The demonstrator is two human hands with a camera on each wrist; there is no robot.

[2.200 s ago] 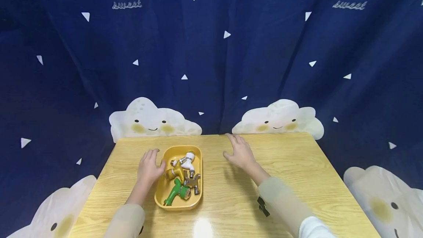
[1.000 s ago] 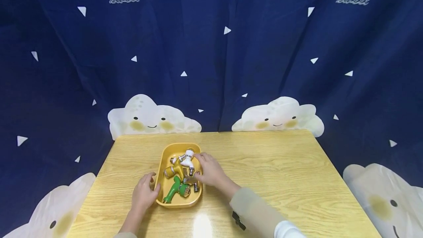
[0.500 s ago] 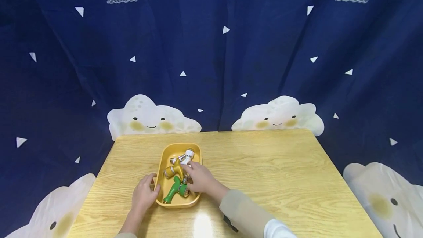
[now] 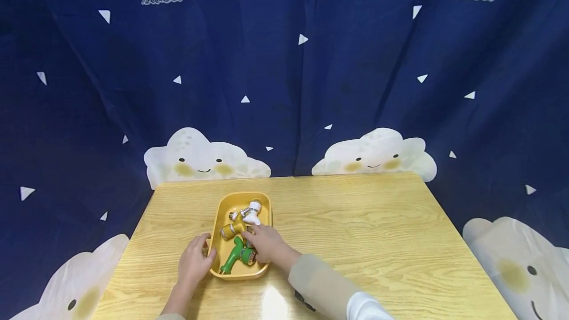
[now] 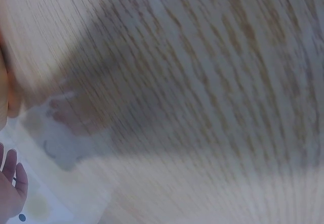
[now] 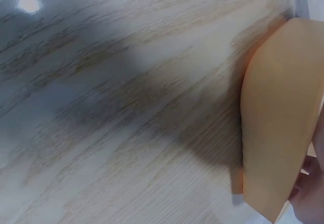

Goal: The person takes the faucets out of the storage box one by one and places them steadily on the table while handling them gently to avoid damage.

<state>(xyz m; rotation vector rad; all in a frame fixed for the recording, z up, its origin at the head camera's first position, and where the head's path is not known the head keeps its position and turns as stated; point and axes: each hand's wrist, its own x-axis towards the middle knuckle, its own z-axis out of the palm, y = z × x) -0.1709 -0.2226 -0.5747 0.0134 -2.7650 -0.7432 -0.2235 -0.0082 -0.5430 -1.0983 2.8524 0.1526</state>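
A yellow plastic tray [image 4: 213, 260] holds several faucets: white [image 4: 252, 215], gold-coloured [image 4: 236, 228] and green [image 4: 237, 257]. My right hand [image 4: 264, 244] reaches over the tray's right rim. Its fingers curl down around a brownish metal faucet [image 4: 249, 244], which the hand mostly hides. At the tray's left wall rests my left hand [image 4: 194, 260], fingers relaxed, thumb touching or very near the rim. In the right wrist view the tray's outer wall [image 6: 278, 118] fills the right side, with part of the right hand [image 6: 310, 198] behind it.
The wooden table [image 4: 355, 231] extends to both sides of the tray. Behind it hangs a dark blue curtain [image 4: 284, 63] with white triangles and clouds. Bare wood grain [image 5: 202, 82] takes up most of the left wrist view.
My right hand has come from the table's far middle to the tray, then further left and down onto the metal faucet. My left hand has moved nearer me along the tray's left side.
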